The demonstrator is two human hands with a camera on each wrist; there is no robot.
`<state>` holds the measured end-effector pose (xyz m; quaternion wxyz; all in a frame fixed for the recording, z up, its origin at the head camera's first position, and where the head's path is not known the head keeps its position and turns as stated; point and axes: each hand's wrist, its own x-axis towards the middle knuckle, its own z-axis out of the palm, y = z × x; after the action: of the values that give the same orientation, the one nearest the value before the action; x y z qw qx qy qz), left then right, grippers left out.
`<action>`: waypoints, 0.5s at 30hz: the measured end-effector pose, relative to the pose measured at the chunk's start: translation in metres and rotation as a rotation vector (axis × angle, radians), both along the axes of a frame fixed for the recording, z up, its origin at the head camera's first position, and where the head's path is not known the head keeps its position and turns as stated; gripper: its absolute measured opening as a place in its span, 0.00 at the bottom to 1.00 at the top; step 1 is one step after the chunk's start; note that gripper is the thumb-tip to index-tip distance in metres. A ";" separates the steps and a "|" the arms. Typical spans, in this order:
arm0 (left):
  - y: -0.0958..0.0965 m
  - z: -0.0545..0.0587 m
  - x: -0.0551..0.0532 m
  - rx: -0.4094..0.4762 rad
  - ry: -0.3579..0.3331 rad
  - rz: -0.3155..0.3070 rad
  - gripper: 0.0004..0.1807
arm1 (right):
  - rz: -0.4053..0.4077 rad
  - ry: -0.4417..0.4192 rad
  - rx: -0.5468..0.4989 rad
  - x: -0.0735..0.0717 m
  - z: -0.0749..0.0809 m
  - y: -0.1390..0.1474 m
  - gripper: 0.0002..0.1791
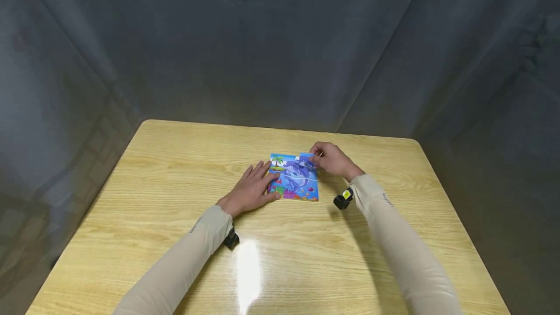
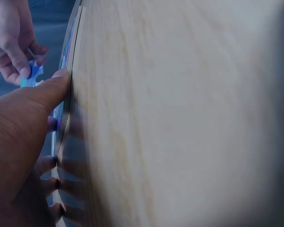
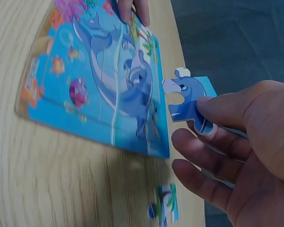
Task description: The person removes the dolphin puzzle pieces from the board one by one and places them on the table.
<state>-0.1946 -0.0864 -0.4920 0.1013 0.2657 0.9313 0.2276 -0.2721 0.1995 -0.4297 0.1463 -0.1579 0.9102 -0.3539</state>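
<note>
A dolphin jigsaw puzzle [image 1: 294,179], with a palm tree and coral printed on it, lies flat on the wooden table. My left hand [image 1: 253,191] rests on its left side, fingers spread and fairly straight, the thumb along its near edge. Between thumb and fingers, my right hand [image 1: 333,160] pinches a puzzle piece [image 3: 189,94] bearing a dolphin's head, held over the puzzle's far right corner. In the right wrist view this blue piece stands above the board's edge, with its knobs showing. The left wrist view shows the pinched piece [image 2: 34,71] beyond my left thumb.
Another puzzle piece [image 3: 166,204], printed with a palm tree, lies on the table beyond the board in the right wrist view. The wooden table [image 1: 175,198] ends at a rounded far edge, with dark cloth [image 1: 245,52] hanging behind and at both sides.
</note>
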 end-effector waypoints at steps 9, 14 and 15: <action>0.000 -0.002 0.000 0.005 0.010 -0.002 0.37 | -0.053 0.053 -0.008 0.001 0.001 0.026 0.05; 0.001 0.000 0.000 -0.003 0.005 0.001 0.37 | -0.069 0.086 0.010 0.001 0.002 0.044 0.05; 0.001 0.000 0.000 -0.005 0.005 0.002 0.37 | -0.071 0.089 0.014 0.001 0.001 0.048 0.05</action>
<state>-0.1948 -0.0854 -0.4923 0.0995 0.2652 0.9323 0.2250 -0.2709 0.2470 -0.4283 0.0938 -0.1400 0.9232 -0.3453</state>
